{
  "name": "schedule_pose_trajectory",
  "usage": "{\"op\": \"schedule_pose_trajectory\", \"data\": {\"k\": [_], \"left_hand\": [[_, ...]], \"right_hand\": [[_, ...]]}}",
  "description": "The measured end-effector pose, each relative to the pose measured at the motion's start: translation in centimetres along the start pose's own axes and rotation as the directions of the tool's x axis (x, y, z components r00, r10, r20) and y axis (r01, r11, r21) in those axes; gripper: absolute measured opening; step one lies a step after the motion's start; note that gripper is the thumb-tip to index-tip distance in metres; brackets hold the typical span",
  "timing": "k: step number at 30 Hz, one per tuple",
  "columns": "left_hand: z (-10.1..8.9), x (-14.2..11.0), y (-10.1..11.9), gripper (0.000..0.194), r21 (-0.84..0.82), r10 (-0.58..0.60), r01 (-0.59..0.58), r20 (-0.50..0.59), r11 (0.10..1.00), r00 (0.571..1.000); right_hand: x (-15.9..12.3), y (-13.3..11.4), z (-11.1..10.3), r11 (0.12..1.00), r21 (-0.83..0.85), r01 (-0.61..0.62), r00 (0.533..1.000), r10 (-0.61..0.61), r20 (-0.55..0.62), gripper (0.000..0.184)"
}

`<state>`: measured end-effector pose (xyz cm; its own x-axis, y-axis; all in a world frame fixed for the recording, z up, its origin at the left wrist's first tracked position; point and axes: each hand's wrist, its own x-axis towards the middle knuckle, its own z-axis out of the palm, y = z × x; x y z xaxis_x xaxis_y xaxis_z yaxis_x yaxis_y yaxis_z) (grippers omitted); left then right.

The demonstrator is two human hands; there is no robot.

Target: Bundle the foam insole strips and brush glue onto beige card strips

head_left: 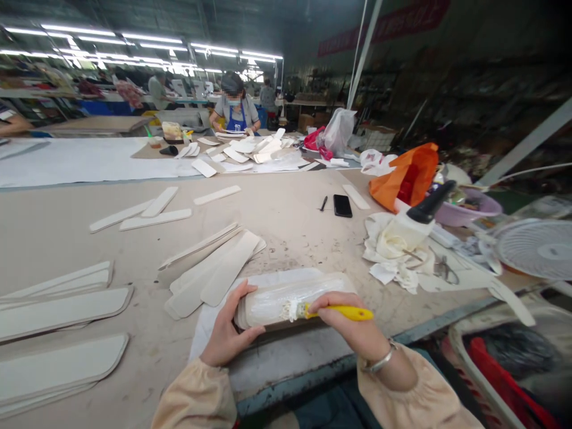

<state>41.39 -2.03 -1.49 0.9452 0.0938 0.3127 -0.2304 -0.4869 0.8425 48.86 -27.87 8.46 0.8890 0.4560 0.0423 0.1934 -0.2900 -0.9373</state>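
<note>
My left hand [230, 330] grips the left end of a small stack of long cream strips [290, 292] wet with white glue, lying on a white sheet [272, 354] at the table's near edge. My right hand [353, 328] is closed round a yellow-handled brush [344, 311]; its white bristles touch the top strip near the middle.
Fanned piles of cream strips [214, 265] lie ahead and stacks [58, 310] to the left. A black phone [342, 205], pen, orange bag [409, 176], glue bottle [415, 223] on rags, a pink basin and a fan [534, 247] sit to the right. A person [235, 110] works at the far end.
</note>
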Motion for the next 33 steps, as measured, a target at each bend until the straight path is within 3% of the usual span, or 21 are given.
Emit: {"op": "schedule_pose_trajectory", "data": {"k": [6, 12, 17, 22, 29, 33], "left_hand": [[-0.1, -0.1, -0.4, 0.067, 0.037, -0.024, 0.024, -0.005, 0.999, 1.0], [0.0, -0.3, -1.2, 0.068, 0.058, -0.046, 0.046, -0.003, 0.997, 0.999], [0.0, -0.3, -1.2, 0.069, 0.085, -0.039, 0.04, -0.007, 0.996, 0.999], [0.1, -0.2, -1.2, 0.067, 0.093, -0.056, 0.057, -0.02, 0.994, 0.998], [0.0, -0.2, -0.8, 0.065, 0.113, -0.075, 0.077, -0.027, 0.991, 0.997], [0.1, -0.2, -1.0, 0.064, 0.105, -0.059, 0.061, -0.027, 0.993, 0.998]], "right_hand": [[-1.2, 1.8, -5.2, 0.992, -0.055, -0.111, 0.981, 0.101, -0.163, 0.016], [-2.1, 2.7, -8.9, 0.975, -0.163, -0.149, 0.938, 0.087, -0.336, 0.017], [-2.0, 2.4, -8.2, 0.986, -0.15, -0.067, 0.906, -0.003, -0.423, 0.016], [-0.9, 2.9, -6.0, 0.995, -0.099, -0.013, 0.934, -0.024, -0.356, 0.017], [-2.0, 2.9, -8.4, 0.979, -0.19, -0.077, 0.882, -0.022, -0.471, 0.016], [-2.5, 2.2, -7.7, 0.993, -0.114, -0.008, 0.929, -0.034, -0.368, 0.016]]}}
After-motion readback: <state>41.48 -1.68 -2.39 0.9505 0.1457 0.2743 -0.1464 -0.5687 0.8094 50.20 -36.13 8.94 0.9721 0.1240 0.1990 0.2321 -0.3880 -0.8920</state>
